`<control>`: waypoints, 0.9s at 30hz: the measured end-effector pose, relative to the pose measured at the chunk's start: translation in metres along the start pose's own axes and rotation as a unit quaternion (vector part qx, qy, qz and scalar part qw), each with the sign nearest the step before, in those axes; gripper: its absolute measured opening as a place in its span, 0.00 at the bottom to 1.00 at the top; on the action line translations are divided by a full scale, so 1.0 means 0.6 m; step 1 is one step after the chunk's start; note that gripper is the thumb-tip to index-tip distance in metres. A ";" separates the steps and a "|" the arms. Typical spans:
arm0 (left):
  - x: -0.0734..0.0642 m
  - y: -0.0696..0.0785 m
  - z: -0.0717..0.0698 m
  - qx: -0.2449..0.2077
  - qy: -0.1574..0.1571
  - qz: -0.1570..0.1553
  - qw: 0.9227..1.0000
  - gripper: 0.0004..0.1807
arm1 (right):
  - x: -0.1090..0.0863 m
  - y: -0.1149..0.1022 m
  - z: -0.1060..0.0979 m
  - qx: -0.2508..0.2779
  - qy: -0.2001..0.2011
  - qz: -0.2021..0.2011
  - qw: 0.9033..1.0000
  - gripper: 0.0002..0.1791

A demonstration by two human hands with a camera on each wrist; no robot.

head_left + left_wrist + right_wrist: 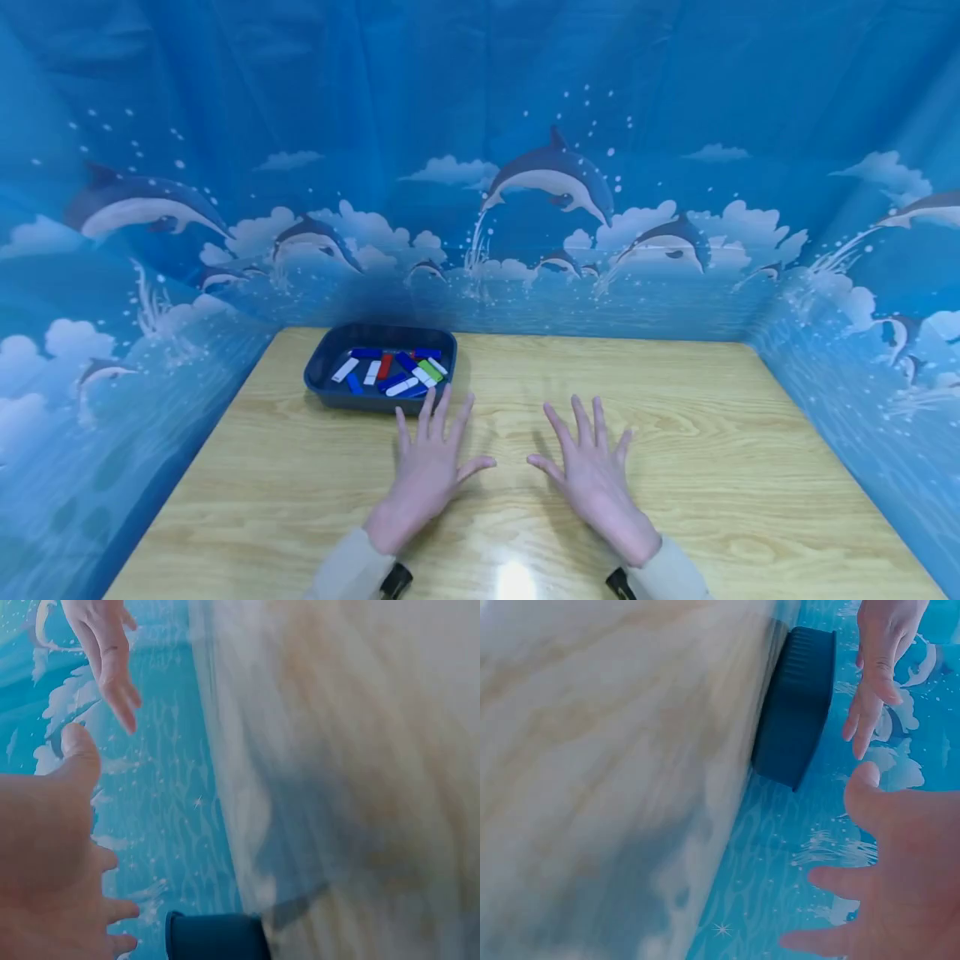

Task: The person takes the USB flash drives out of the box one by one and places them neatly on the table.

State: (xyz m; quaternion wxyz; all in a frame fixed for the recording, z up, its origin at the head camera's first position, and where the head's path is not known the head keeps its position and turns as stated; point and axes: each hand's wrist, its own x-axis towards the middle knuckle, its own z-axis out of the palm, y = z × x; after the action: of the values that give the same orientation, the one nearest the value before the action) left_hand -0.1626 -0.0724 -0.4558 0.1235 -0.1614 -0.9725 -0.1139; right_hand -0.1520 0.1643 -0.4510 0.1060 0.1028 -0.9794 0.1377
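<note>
Both hands hover palm down over the wooden table, fingers spread and holding nothing. My left hand is the one nearer the dark blue tray, its fingertips overlapping the tray's front right corner in the head view. The right hand stays apart from it, over bare wood. Inside the tray lies a loose jumble of small flat blocks: a red block, a green block, a white block and several blue ones. From the right wrist, the tray's side wall shows, but its contents are hidden.
The light wooden table reaches back to a blue curtain printed with dolphins and clouds. That curtain also encloses the left and right sides. A bright glare spot lies at the table's front middle.
</note>
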 end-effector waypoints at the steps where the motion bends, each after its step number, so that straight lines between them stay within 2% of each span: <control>1: 0.002 -0.003 -0.003 0.001 0.006 0.001 1.000 0.50 | 0.001 0.000 -0.001 0.001 0.004 -0.003 1.000 0.40; 5: 0.007 -0.017 -0.018 -0.023 0.028 0.009 0.999 0.46 | 0.006 -0.001 -0.006 0.017 0.020 -0.022 0.999 0.32; 10: 0.012 -0.037 -0.040 -0.079 0.059 0.014 0.995 0.26 | 0.019 -0.011 -0.012 0.055 0.028 -0.029 0.998 0.14; 12: 0.016 -0.049 -0.046 -0.083 0.087 0.019 0.993 0.19 | 0.025 -0.018 -0.013 0.066 0.027 -0.027 0.997 0.10; 15: 0.024 -0.072 -0.056 -0.091 0.137 0.023 0.986 0.11 | 0.038 -0.032 -0.014 0.071 0.030 -0.028 0.997 0.10; 17: 0.030 -0.089 -0.065 -0.096 0.159 0.007 0.982 0.10 | 0.047 -0.042 -0.013 0.070 0.033 -0.028 0.997 0.11; 21: 0.037 -0.136 -0.084 -0.090 0.175 -0.047 0.979 0.12 | 0.069 -0.068 -0.006 0.078 0.031 -0.027 0.996 0.11; 27: 0.031 -0.207 -0.091 -0.092 0.155 -0.122 0.976 0.20 | 0.107 -0.108 0.018 0.111 0.033 -0.023 0.993 0.14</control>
State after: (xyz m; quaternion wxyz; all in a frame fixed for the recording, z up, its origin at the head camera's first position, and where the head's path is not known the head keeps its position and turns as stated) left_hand -0.2109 -0.1958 -0.4217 0.2424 -0.0330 -0.9392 -0.2411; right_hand -0.2005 0.0891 -0.4296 0.1296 0.1321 -0.9514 0.2461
